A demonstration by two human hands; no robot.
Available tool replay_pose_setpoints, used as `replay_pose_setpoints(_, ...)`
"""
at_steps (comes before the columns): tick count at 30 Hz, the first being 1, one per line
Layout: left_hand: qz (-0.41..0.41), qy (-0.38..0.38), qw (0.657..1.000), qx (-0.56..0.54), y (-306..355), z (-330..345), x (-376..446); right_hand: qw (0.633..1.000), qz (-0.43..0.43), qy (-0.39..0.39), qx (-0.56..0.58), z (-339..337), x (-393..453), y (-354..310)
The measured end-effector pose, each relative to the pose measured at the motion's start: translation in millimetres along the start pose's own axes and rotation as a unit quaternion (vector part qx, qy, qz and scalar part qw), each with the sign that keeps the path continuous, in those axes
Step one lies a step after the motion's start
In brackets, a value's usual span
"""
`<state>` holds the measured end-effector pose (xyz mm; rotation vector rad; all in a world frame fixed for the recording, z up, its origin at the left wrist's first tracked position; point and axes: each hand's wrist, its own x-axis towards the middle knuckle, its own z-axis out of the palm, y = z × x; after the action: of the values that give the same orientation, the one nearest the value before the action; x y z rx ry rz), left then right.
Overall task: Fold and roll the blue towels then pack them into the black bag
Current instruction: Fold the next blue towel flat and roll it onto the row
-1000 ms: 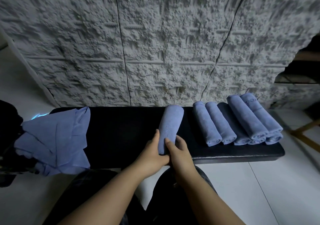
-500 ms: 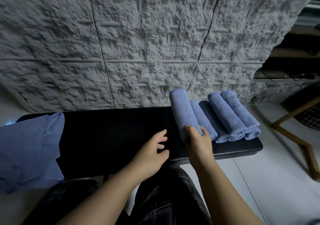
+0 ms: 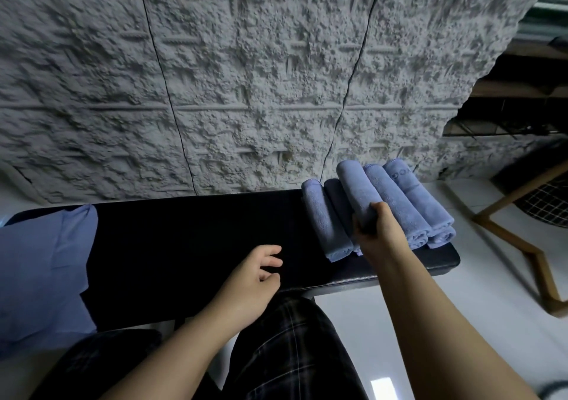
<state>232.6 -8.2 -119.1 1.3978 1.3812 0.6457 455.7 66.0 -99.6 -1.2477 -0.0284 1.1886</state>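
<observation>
Showing a dim, cool, bluish scene overall. Catching soft light from the right, brightening the pale floor and the upper side of the right forearm. Reflecting a small bright patch of glare on the floor near the bottom edge. Swallowing nearly all detail in the black tabletop, reading as a flat dark band. Bending straight lines strongly, wide-angle style, curving the seams of the rough wall and bowing the tabletop's edges. Smearing slightly toward the top and left borders, softening the wall's texture there. Keeping the rolled towels fairly sharp at centre-right.
</observation>
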Motion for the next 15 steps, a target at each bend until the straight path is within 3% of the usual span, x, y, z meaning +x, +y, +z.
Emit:
replay_pose_setpoints(11,0.004,-0.002,1.000,0.009,-7,-2,-1,0.966,-0.060,0.191,-0.165,-12,26,19)
replay_pose_setpoints(15,-0.006,0.014,1.000,0.001,-16,-5,0,0.959,-0.077,0.201,-0.187,-19,22,28)
